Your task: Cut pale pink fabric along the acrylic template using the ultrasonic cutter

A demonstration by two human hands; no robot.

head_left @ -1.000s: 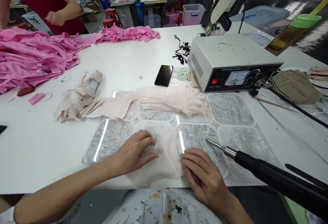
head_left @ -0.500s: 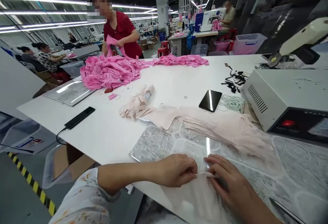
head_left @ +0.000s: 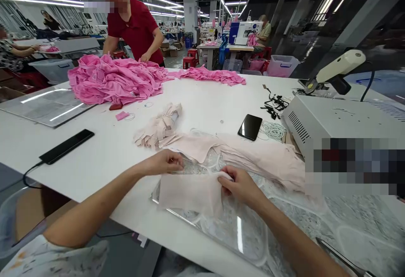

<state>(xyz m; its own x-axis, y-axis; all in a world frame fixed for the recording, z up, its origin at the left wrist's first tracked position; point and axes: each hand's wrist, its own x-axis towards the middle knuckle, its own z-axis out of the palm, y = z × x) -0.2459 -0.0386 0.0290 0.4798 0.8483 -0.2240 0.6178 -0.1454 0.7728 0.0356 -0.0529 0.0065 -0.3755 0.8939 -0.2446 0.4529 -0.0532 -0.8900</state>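
Note:
A small, pale pink fabric piece lies fairly flat over the clear patterned sheet at the table's near edge. At its upper right corner, my right hand pinches the fabric between thumb and fingers. Just beyond its top edge is my left hand, fingers loosely bent and a little apart, with nothing visible in them. Behind both hands stretches a long layered stack of the same pale fabric. A tied bundle of pale fabric sits at the stack's left end.
A grey machine box stands to the right, near a phone, coiled pale cord and black straps. At lower right lies a slim metal tool. Leftward are a black device with a cable and a pink garment heap; a red-shirted person stands behind.
My hands have moved forward and left from the near edge, and the fabric piece now lies spread out. My left hand has come off it. The view has shifted; the co-worker's hands are lower.

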